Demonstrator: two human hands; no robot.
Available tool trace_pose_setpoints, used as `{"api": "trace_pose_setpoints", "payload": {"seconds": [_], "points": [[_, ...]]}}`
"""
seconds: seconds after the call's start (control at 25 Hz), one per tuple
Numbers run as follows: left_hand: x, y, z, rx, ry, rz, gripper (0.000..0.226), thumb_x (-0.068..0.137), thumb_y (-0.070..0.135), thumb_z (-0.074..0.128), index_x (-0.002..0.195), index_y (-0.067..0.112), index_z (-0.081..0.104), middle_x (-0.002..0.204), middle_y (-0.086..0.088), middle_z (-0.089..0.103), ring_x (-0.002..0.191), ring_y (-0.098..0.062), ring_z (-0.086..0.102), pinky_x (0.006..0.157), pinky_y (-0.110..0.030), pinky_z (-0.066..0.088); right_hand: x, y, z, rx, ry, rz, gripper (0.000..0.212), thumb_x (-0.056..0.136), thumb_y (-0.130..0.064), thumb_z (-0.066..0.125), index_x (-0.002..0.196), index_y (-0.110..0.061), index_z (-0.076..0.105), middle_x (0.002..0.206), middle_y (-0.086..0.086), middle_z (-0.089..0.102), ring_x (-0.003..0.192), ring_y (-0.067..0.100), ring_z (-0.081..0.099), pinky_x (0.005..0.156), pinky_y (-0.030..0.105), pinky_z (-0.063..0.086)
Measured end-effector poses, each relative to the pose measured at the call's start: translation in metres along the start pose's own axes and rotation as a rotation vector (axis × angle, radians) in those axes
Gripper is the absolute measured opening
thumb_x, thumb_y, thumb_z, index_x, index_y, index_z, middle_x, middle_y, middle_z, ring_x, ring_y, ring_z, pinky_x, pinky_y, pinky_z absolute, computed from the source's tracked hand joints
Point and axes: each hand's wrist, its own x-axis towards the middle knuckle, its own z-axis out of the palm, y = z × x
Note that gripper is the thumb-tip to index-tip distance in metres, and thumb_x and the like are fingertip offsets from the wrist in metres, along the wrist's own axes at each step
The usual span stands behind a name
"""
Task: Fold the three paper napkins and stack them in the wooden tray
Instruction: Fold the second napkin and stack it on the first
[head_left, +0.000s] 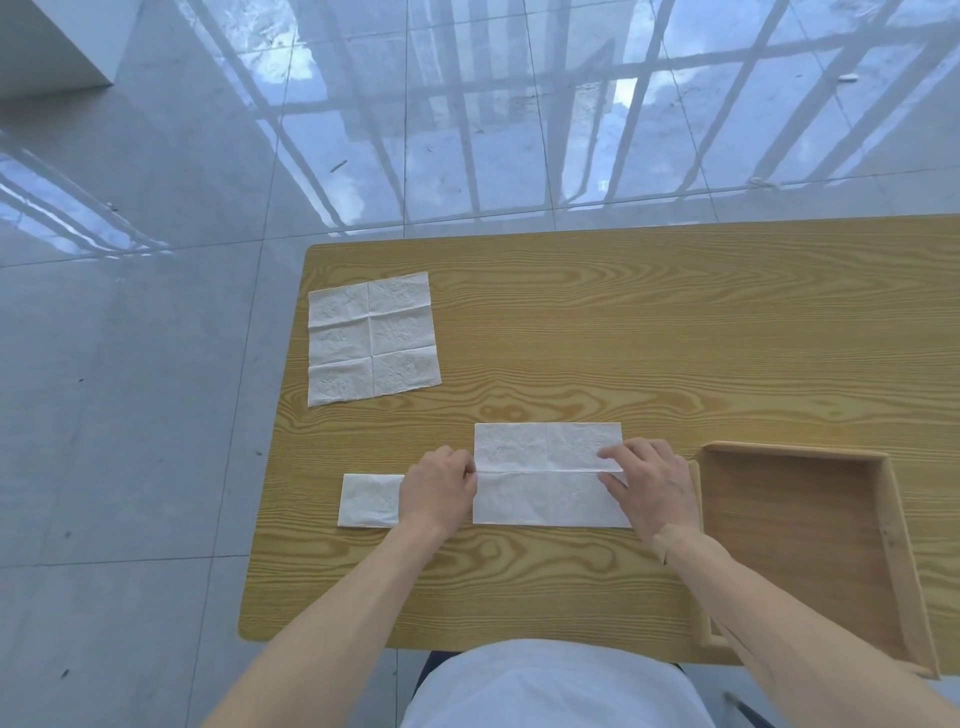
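Note:
A white napkin (548, 473) lies in front of me on the wooden table, partly folded, with a flap edge running across its middle. My left hand (439, 488) pinches its left edge at that fold line. My right hand (649, 488) pinches the flap's right end. A small folded napkin (370, 500) lies left of my left hand, partly hidden under it. An unfolded napkin (371, 338) lies flat at the table's far left corner. The wooden tray (883, 525) stands at the right with nothing in it.
The table (623, 322) ends close to the left of the napkins and near my body. A shiny tiled floor (156, 364) lies beyond its left and far edges. The tray's left wall sits right beside my right hand.

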Motion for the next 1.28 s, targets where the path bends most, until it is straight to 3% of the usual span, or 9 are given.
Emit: {"api": "trace_pose_setpoints", "payload": {"seconds": [0.12,0.2,0.36,0.68,0.84,1.04,1.16,1.28], "points": [[0.005,0.000,0.003,0.093,0.083,0.090,0.021,0.093,0.031,0.057,0.110,0.022,0.065,0.108,0.003,0.060,0.101,-0.021,0.053,0.080,-0.032,0.042,0.000,0.009,-0.001,-0.060,-0.060,-0.068,0.035,0.084,-0.030,0.071,0.118,-0.025,0.066,0.116,-0.005,0.064,0.116,0.023,0.052,0.090,0.040,0.039],[0.009,0.002,0.006,0.112,0.032,0.220,0.030,0.092,0.036,0.061,0.120,0.025,0.062,0.118,0.005,0.058,0.110,-0.020,0.050,0.087,-0.033,0.039,0.001,0.012,-0.002,-0.094,-0.084,-0.096,0.038,0.083,-0.030,0.073,0.120,-0.025,0.066,0.118,-0.005,0.065,0.117,0.023,0.053,0.092,0.041,0.038],[0.013,0.009,0.013,0.179,0.013,0.307,0.028,0.092,0.038,0.062,0.117,0.026,0.062,0.117,0.005,0.058,0.110,-0.020,0.050,0.088,-0.033,0.036,0.002,0.010,0.001,-0.126,-0.019,-0.143,0.032,0.073,-0.021,0.082,0.104,-0.022,0.073,0.099,-0.002,0.071,0.100,0.029,0.061,0.081,0.045,0.046],[0.010,0.011,0.017,0.082,0.034,0.223,0.009,0.091,0.028,0.062,0.098,0.025,0.065,0.105,0.006,0.059,0.101,-0.019,0.050,0.082,-0.031,0.034,0.004,0.009,0.007,-0.087,-0.025,-0.119,0.010,0.078,-0.023,0.078,0.085,-0.024,0.071,0.080,-0.005,0.066,0.090,0.027,0.058,0.077,0.038,0.042],[0.009,0.011,0.012,0.021,0.045,0.205,0.003,0.090,0.024,0.062,0.092,0.023,0.063,0.100,0.006,0.058,0.097,-0.019,0.051,0.080,-0.030,0.033,0.002,0.007,0.003,-0.034,-0.026,-0.099,0.010,0.078,-0.021,0.078,0.077,-0.023,0.068,0.083,-0.004,0.064,0.089,0.026,0.057,0.076,0.036,0.039],[0.002,0.010,-0.002,-0.179,0.077,0.214,0.004,0.083,0.021,0.063,0.085,0.023,0.062,0.090,0.013,0.064,0.091,-0.011,0.058,0.088,-0.031,0.031,-0.012,0.005,-0.019,0.157,-0.068,-0.052,0.010,0.081,-0.023,0.071,0.079,-0.027,0.062,0.078,-0.017,0.065,0.085,0.016,0.059,0.072,0.033,0.038],[-0.001,0.003,-0.009,-0.357,0.025,0.200,0.007,0.081,0.020,0.063,0.083,0.026,0.062,0.081,0.018,0.065,0.082,-0.005,0.062,0.084,-0.029,0.041,-0.016,0.007,-0.029,0.280,-0.102,0.049,0.010,0.081,-0.028,0.067,0.079,-0.034,0.059,0.077,-0.019,0.063,0.078,0.008,0.056,0.067,0.031,0.040],[0.007,-0.001,-0.014,-0.451,-0.095,0.051,0.011,0.084,0.021,0.063,0.083,0.032,0.062,0.082,0.020,0.066,0.079,-0.004,0.059,0.073,-0.025,0.046,-0.006,0.006,-0.029,0.409,-0.135,0.172,0.008,0.083,-0.029,0.065,0.081,-0.035,0.062,0.076,-0.014,0.067,0.076,0.004,0.059,0.067,0.028,0.046]]}}
